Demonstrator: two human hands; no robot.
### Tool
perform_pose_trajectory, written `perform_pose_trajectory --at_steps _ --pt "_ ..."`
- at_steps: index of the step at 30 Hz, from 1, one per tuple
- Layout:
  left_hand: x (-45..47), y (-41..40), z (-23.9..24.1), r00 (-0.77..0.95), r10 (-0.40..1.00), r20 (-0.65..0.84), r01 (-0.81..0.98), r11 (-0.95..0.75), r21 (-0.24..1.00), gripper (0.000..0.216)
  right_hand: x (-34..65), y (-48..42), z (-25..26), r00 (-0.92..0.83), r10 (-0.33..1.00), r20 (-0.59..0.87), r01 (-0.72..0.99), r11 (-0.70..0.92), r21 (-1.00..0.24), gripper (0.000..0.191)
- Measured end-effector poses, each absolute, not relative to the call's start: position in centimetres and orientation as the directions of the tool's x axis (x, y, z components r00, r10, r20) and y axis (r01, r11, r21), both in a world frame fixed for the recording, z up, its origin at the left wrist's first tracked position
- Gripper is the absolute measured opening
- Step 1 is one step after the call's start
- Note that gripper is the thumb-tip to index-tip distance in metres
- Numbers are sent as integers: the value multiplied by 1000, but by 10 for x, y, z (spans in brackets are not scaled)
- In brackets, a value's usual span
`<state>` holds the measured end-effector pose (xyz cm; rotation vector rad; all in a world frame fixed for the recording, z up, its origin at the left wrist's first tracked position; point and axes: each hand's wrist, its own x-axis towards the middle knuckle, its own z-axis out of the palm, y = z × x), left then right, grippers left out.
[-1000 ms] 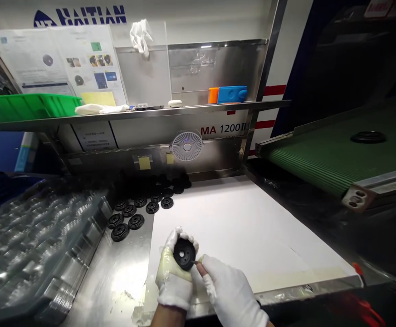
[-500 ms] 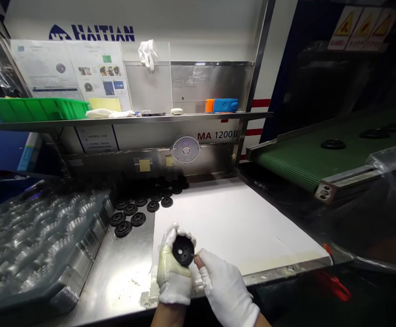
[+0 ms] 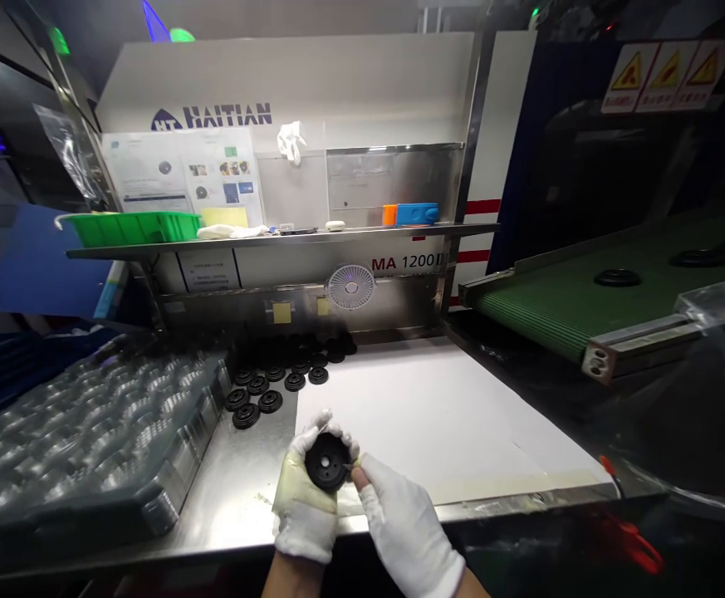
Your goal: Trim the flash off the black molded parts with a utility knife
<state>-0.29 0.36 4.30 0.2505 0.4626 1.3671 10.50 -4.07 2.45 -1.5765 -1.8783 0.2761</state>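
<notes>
My left hand [image 3: 305, 507], in a white and yellowed glove, is wrapped round a black round plastic part [image 3: 327, 462]. The part is tilted so that its flat face, with a centre hole and smaller holes, is turned up to me. At its right edge, my gloved right hand [image 3: 409, 523] pinches something thin and small, whose tip meets the rim; its kind cannot be made out. A bare fingertip shows at that pinch. Several similar ribbed black parts [image 3: 270, 402] lie on the metal table [image 3: 225, 498], beyond my left hand.
A stack of transparent moulded trays [image 3: 169, 465] stands on the left. White paper [image 3: 424, 415] covers the table's right part. A small fan [image 3: 350, 287] sits under a shelf [image 3: 287, 241] bearing a green bin [image 3: 138, 227]. Black parts ride a green conveyor [image 3: 542, 307] on the right.
The view has tilted up and turned slightly left. In my left hand the black part now faces me more squarely. My right hand still pinches at its right edge.
</notes>
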Motion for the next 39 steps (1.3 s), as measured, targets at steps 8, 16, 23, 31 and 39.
perform_pose_trajectory --at_steps 8,16,23,31,39 --pt "11 -3 50 -56 994 -94 -922 -16 387 9 98 -53 26 -51 909 414 839 263 -475 28" --pt "2 -22 49 33 994 -103 -809 87 581 33 102 -54 24 -94 918 385 779 309 -546 25" --pt "11 24 39 -39 966 -255 -932 57 358 10 105 -18 10 -85 952 294 865 217 -452 28" --pt "22 60 27 66 959 -276 -878 187 441 29 120 19 3 -72 951 301 802 235 -549 27" --pt "12 87 16 5 969 -247 -925 98 367 5 112 37 -7 -58 972 227 828 174 -534 24"
